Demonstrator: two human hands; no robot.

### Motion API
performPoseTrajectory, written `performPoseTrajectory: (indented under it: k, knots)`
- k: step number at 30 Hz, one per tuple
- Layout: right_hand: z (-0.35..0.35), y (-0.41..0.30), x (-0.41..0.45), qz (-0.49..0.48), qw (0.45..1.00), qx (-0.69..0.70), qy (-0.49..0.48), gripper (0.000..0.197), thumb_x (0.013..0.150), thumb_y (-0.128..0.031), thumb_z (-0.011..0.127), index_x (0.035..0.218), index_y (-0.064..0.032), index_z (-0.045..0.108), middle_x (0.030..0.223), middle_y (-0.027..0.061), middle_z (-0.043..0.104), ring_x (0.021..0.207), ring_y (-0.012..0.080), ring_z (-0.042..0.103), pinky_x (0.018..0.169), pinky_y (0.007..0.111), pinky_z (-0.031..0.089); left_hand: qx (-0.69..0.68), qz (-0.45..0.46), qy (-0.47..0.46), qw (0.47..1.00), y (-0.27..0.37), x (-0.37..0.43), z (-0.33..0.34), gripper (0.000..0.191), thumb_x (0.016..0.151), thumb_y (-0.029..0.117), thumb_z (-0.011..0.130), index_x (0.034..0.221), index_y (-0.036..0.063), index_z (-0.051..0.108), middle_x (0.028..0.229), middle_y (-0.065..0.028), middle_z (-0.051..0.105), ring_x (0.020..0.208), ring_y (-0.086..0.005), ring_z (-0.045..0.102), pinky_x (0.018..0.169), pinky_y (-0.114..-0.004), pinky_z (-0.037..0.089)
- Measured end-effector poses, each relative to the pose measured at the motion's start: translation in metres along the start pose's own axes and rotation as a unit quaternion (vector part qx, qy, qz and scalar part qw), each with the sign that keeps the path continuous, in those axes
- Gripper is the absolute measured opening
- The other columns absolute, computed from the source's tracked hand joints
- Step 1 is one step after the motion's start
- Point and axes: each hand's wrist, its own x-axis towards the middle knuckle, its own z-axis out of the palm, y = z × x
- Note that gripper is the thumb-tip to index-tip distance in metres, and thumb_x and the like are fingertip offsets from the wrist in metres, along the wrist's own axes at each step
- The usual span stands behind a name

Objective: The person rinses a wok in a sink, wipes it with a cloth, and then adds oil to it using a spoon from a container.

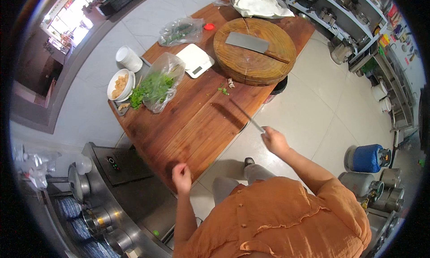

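My right hand [274, 142] grips a thin metal blade tool [248, 116], apparently a knife turned edge-on, its tip angled over the wooden table [188, 123]. Its broad shadow falls on the tabletop. My left hand [182, 178] hovers by the table's near corner, fingers curled in and nothing visible in them. Farther off, a cleaver [247, 42] lies flat on a thick round wooden chopping block [231, 65]. Just before the block are some garlic [230, 82] and a few green scraps [223, 90].
Leafy herbs [137, 95] spill from a plastic bag [168, 70] beside a white kitchen scale [195, 60]. A white bowl [112, 93] holds pale brown pieces. A cloth-covered metal basin [285, 14] stands beyond the block. Gas cylinders [366, 158] stand right; a steel counter [134, 194] adjoins the table on the left.
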Motion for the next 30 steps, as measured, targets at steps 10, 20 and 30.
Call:
performPoseTrajectory:
  k: [10, 20, 30]
  knots:
    - [-0.002, 0.029, 0.085, 0.062, 0.990, -0.127, 0.029, 0.022, 0.082, -0.020, 0.049, 0.101, -0.0080, 0.051, 0.089, 0.0157, 0.059, 0.074, 0.0337, 0.058, 0.065, 0.041, 0.048, 0.049, 0.097, -0.225, 0.968, 0.089, 0.158, 0.181, 0.024, 0.078, 0.003, 0.055, 0.101, 0.0024, 0.053, 0.107, -0.0136, 0.050, 0.100, -0.0250, 0.051, 0.084, -0.033, 0.041]
    - [0.035, -0.012, 0.149, 0.012, 0.991, -0.123, -0.045, 0.015, 0.084, -0.021, 0.044, 0.086, -0.0061, 0.048, 0.077, 0.0167, 0.057, 0.067, 0.0326, 0.058, 0.057, 0.042, 0.047, 0.112, 0.165, -0.142, 0.969, 0.060, 0.255, 0.205, 0.030, 0.082, 0.004, 0.041, 0.111, -0.0035, 0.046, 0.117, -0.0190, 0.046, 0.109, -0.0353, 0.042, 0.093, -0.040, 0.034]
    - [0.036, -0.023, 0.119, -0.002, 0.997, -0.051, -0.062, 0.017, 0.083, -0.020, 0.048, 0.090, -0.0047, 0.049, 0.079, 0.0176, 0.057, 0.067, 0.0337, 0.058, 0.057, 0.041, 0.047, 0.139, 0.217, -0.199, 0.945, 0.057, 0.251, 0.199, 0.032, 0.084, 0.007, 0.038, 0.114, -0.0031, 0.046, 0.124, -0.0184, 0.043, 0.118, -0.0345, 0.037, 0.097, -0.040, 0.030]
